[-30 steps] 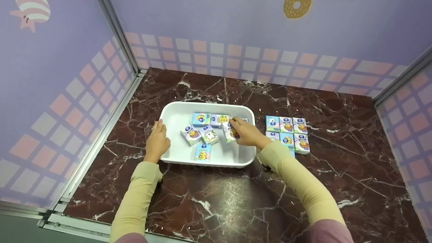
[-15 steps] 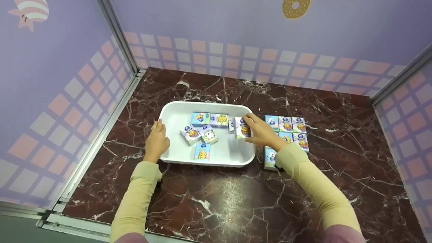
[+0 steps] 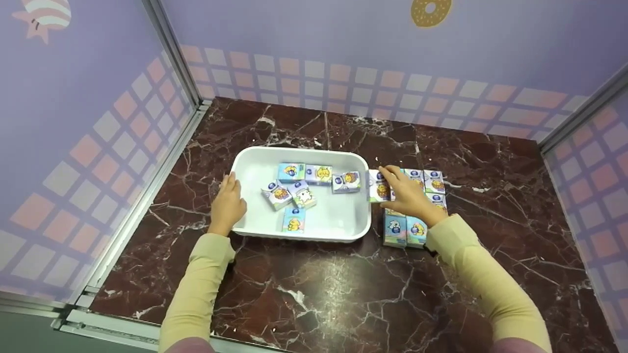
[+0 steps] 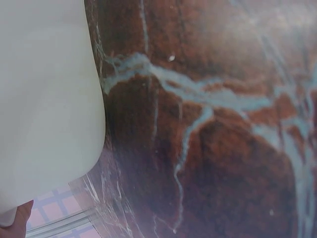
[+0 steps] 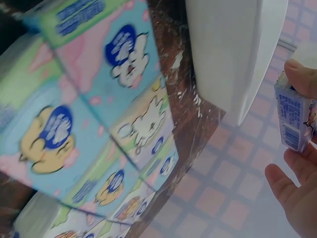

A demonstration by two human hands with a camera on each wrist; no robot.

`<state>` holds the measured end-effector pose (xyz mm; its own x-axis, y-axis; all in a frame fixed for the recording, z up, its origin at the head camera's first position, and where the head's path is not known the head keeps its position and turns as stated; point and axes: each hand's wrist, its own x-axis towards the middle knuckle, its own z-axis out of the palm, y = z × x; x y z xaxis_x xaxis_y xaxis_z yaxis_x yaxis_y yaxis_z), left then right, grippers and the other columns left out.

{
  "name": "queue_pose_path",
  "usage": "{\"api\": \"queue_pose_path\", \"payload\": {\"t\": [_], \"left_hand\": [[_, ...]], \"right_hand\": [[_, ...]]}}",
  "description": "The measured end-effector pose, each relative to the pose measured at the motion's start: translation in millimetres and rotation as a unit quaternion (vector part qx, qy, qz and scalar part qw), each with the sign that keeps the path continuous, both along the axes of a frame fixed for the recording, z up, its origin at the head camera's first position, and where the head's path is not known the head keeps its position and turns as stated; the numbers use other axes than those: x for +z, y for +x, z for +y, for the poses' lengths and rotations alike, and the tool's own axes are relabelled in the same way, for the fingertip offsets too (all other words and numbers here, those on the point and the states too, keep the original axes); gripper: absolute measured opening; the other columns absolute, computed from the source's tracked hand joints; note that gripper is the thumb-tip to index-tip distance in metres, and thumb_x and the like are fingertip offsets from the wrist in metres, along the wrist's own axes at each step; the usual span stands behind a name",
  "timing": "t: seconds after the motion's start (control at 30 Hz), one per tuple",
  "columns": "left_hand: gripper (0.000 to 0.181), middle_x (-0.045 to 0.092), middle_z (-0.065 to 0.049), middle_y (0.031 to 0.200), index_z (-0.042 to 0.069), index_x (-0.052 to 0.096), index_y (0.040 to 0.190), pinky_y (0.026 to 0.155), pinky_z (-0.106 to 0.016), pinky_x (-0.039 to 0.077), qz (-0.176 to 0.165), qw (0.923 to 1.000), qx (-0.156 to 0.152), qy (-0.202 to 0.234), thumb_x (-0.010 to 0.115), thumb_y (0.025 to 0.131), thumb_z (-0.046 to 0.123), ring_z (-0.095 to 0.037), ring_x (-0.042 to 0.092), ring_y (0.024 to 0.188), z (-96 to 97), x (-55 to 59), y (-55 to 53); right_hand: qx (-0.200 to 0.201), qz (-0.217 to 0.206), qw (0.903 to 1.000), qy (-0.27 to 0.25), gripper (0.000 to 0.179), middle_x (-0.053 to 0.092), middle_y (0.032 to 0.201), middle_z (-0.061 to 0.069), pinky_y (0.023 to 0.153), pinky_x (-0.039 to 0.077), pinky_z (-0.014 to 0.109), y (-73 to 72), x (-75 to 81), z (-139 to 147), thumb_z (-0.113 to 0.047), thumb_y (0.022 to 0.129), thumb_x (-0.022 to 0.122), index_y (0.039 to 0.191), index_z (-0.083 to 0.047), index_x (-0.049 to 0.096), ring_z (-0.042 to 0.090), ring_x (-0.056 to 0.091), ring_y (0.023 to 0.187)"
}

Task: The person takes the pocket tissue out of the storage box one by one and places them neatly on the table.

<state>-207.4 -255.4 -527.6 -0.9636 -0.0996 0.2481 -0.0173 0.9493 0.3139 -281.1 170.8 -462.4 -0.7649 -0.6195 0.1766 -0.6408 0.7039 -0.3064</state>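
Note:
A white plastic tub [image 3: 343, 215] lies on the dark red marble surface with several small tissue packs [image 3: 304, 194] inside. My left hand [image 3: 228, 205] rests on the tub's left rim, its fingers fairly straight; only a bit of it shows in the left wrist view. Just past the right rim, my right hand [image 3: 411, 197] pinches a white and purple tissue pack [image 3: 377, 185] between thumb and fingers. In the right wrist view the held pack [image 5: 292, 116] is off the surface, barcode side showing. Below the hand lies a block of tissue packs [image 3: 395, 230], partly hidden by it.
Purple panels with pink and white squares [image 3: 314, 73] stand around the marble surface [image 3: 314, 289] at the back and both sides. A metal rail [image 3: 142, 191] runs along the left edge. The tub's right wall [image 5: 223, 54] rises beside the block of packs.
My right hand has lifted a tissue pack from the tub and carried it right, over the rim, to the block of packs. My left hand stays on the left rim.

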Motion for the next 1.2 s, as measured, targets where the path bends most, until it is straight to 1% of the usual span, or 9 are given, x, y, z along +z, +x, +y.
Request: {"api": "queue_pose_path", "payload": {"t": [0.1, 0.27, 0.5, 0.63, 0.8, 0.87, 1.0, 1.1, 1.2], "left_hand": [[0.050, 0.033, -0.020, 0.139, -0.013, 0.046, 0.120, 0.102, -0.047, 0.032, -0.006, 1.0000, 0.002, 0.001, 0.051, 0.073, 0.002, -0.036, 0.028, 0.130, 0.4, 0.2, -0.7], [0.051, 0.032, -0.020, 0.140, -0.013, 0.046, 0.121, 0.101, -0.048, 0.033, -0.010, 0.9999, 0.001, 0.002, 0.051, 0.073, 0.003, -0.036, 0.028, 0.130, 1.0, 0.0, -0.9], [0.050, 0.033, -0.020, 0.139, -0.013, 0.046, 0.120, 0.100, -0.050, 0.033, -0.004, 1.0000, 0.002, -0.002, 0.051, 0.073, 0.002, -0.038, 0.029, 0.129, 2.1, -0.2, -1.2], [0.050, 0.033, -0.021, 0.139, -0.013, 0.046, 0.120, 0.100, -0.051, 0.033, -0.007, 1.0000, 0.002, -0.003, 0.051, 0.072, 0.002, -0.038, 0.028, 0.129, 2.1, 0.2, -1.3], [0.051, 0.030, -0.020, 0.140, -0.013, 0.044, 0.122, 0.103, -0.048, 0.030, -0.022, 0.9997, 0.002, 0.005, 0.050, 0.074, 0.002, -0.036, 0.024, 0.131, 1.6, 1.8, -0.4], [0.051, 0.030, -0.020, 0.141, -0.013, 0.044, 0.122, 0.103, -0.048, 0.029, -0.025, 0.9996, 0.002, 0.007, 0.049, 0.074, 0.003, -0.035, 0.023, 0.132, 1.2, 2.3, 0.0], [0.050, 0.030, -0.021, 0.141, -0.014, 0.044, 0.122, 0.104, -0.049, 0.028, -0.027, 0.9996, 0.001, 0.001, 0.049, 0.074, 0.003, -0.037, 0.023, 0.131, 0.2, 2.9, 0.3], [0.051, 0.030, -0.021, 0.141, -0.014, 0.044, 0.122, 0.103, -0.049, 0.029, -0.028, 0.9996, 0.001, 0.000, 0.049, 0.074, 0.003, -0.037, 0.023, 0.131, 0.0, 3.1, 0.6], [0.051, 0.029, -0.022, 0.141, -0.014, 0.044, 0.122, 0.103, -0.050, 0.029, -0.029, 0.9996, 0.001, 0.000, 0.049, 0.074, 0.003, -0.037, 0.023, 0.131, -0.1, 2.3, 0.6]], "right_hand": [[-0.003, 0.007, 1.0000, -0.002, 0.086, 0.037, 0.130, 0.020, 0.076, 0.046, 0.050, 2.6, -1.2, 11, -0.021, 0.064, 0.077, 0.136, -0.004, 0.031, 0.037, 0.052, 0.098], [-0.018, -0.003, 0.9998, -0.006, 0.087, 0.036, 0.129, 0.021, 0.078, 0.046, 0.049, 7.0, -3.2, 29, -0.018, 0.063, 0.077, 0.135, -0.002, 0.031, 0.037, 0.053, 0.096], [-0.050, -0.024, 0.9983, 0.015, 0.090, 0.033, 0.130, 0.019, 0.062, 0.046, 0.045, 13.7, -5.4, 55, -0.023, 0.065, 0.076, 0.138, -0.005, 0.026, 0.030, 0.053, 0.075], [-0.065, -0.036, 0.9970, 0.023, 0.090, 0.032, 0.129, 0.019, 0.063, 0.045, 0.048, 17.7, -8.4, 69, -0.023, 0.065, 0.076, 0.138, -0.005, 0.025, 0.031, 0.053, 0.075], [-0.077, -0.037, 0.9958, 0.035, 0.092, 0.032, 0.127, 0.020, 0.062, 0.045, 0.047, 20.4, -14.9, 84, -0.021, 0.063, 0.077, 0.138, -0.005, 0.026, 0.029, 0.051, 0.070], [-0.079, -0.039, 0.9952, 0.041, 0.092, 0.031, 0.128, 0.019, 0.062, 0.045, 0.046, 20.7, -17.5, 90, -0.022, 0.063, 0.077, 0.138, -0.006, 0.026, 0.029, 0.052, 0.071], [-0.087, -0.061, 0.9929, 0.055, 0.090, 0.028, 0.134, 0.022, 0.069, 0.045, 0.051, 22.0, -21.0, 99, -0.024, 0.065, 0.076, 0.138, -0.005, 0.026, 0.037, 0.056, 0.085], [-0.095, -0.081, 0.9899, 0.067, 0.090, 0.028, 0.135, 0.023, 0.074, 0.044, 0.054, 24.2, -22.8, 104, -0.024, 0.066, 0.075, 0.138, -0.003, 0.025, 0.041, 0.053, 0.096], [-0.099, -0.092, 0.9878, 0.078, 0.090, 0.029, 0.136, 0.022, 0.077, 0.044, 0.055, 26.6, -26.0, 110, -0.024, 0.067, 0.075, 0.138, -0.003, 0.024, 0.042, 0.050, 0.102]]}}
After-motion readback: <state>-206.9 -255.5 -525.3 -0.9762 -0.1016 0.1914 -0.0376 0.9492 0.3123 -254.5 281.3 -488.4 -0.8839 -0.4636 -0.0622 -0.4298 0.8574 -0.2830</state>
